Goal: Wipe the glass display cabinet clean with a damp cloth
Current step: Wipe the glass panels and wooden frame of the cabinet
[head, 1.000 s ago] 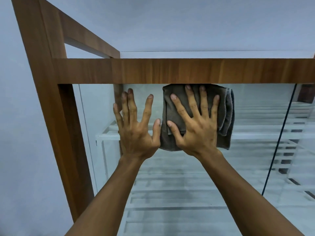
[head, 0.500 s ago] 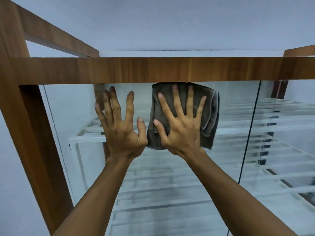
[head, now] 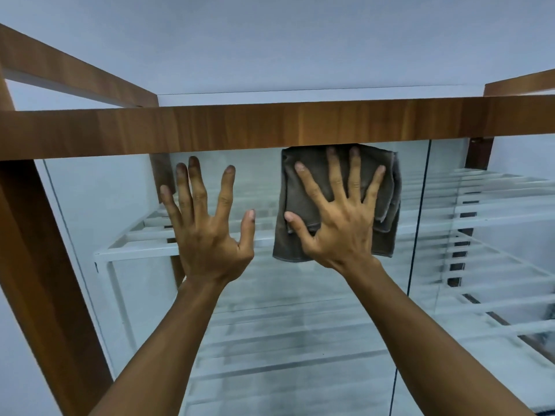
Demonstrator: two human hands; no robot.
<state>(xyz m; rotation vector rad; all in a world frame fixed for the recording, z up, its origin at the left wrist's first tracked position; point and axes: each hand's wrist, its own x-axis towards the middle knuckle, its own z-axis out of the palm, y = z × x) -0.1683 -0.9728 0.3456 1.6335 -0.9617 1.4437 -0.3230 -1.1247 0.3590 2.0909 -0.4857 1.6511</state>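
The glass front of the display cabinet (head: 285,310) fills the middle of the head view, under a brown wooden top rail (head: 270,127). A folded dark grey cloth (head: 303,187) lies flat against the glass just below that rail. My right hand (head: 336,223) presses the cloth to the pane with its fingers spread and straight. My left hand (head: 207,232) lies flat on the bare glass to the left of the cloth, fingers spread, a small gap away from it.
A brown wooden post (head: 45,280) frames the cabinet at the left. White slatted shelves (head: 495,211) show behind the glass. A dark vertical seam between panes (head: 416,235) runs just right of the cloth. The wall above is pale grey.
My right hand has slid the cloth to the right along the top of the pane, opening a gap to the left hand. The view has also shifted right along the cabinet.
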